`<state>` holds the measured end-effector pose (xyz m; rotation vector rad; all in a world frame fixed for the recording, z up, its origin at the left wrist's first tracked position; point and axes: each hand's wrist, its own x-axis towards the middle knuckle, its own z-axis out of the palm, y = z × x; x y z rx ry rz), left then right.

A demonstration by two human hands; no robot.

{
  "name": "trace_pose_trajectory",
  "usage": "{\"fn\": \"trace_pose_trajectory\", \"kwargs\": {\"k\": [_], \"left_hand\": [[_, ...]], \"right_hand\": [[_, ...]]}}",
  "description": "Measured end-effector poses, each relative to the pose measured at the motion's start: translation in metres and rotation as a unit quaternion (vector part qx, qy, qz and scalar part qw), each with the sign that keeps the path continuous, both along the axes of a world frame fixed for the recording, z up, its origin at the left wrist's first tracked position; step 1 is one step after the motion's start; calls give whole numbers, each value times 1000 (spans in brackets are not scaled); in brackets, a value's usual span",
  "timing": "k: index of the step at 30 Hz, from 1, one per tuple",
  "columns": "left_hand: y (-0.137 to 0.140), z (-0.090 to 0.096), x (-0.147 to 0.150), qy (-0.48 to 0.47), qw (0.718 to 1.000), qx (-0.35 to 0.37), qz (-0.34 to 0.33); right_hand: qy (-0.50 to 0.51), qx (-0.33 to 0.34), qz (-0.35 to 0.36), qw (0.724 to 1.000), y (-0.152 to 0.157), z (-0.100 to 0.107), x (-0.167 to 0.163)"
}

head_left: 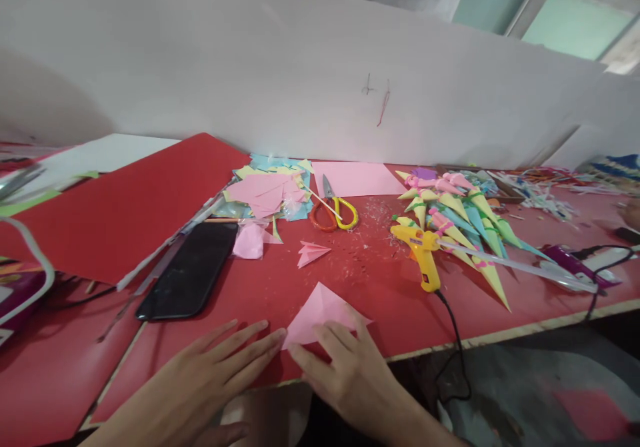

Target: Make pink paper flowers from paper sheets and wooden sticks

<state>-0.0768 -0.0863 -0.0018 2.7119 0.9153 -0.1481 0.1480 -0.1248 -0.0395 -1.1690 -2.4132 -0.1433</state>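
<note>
A folded piece of pink paper (320, 310) lies on the red tabletop close to its front edge. My right hand (345, 367) rests on the paper's lower part, its fingers spread and bent a little. Stretched out flat on the table, my left hand (225, 364) reaches the paper's left corner with its fingertips; it grips nothing. Just beyond the sheet is a small pleated pink paper piece (313, 254). Scissors (334, 210) with one red and one yellow handle lie farther back. To the right sits a yellow glue gun (420, 254) with a long clear glue stick in it.
A black phone (190, 270) lies at left, beside a large red board (130, 207). Pink, blue and yellow paper pieces (270, 190) are heaped at the back. Several finished paper cones (485, 247) are piled at right. The glue gun's black cord (455, 334) hangs over the edge.
</note>
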Motion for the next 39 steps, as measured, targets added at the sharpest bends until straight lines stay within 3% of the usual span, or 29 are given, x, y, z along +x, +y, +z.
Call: {"fn": "trace_pose_trajectory", "kwargs": {"k": [5, 11, 21, 27, 30, 35, 39], "left_hand": [[-2, 1, 0, 23, 1000, 3, 7], [-2, -4, -4, 15, 999, 34, -13], [-1, -15, -13, -8, 999, 30, -17], [1, -10, -10, -35, 998, 51, -17], [0, -5, 0, -57, 996, 61, 25], [2, -9, 33, -90, 974, 113, 175], [16, -17, 55, -126, 963, 76, 227]], "right_hand": [[35, -30, -18, 999, -5, -4, 1], [83, -33, -53, 995, -5, -2, 34], [51, -29, -137, 989, -17, -4, 80], [52, -48, -151, 986, -21, -4, 90], [99, -92, -154, 979, -17, -2, 84], [144, -149, -156, 966, -3, 2, 65], [142, -190, -155, 959, 15, 5, 50]]}}
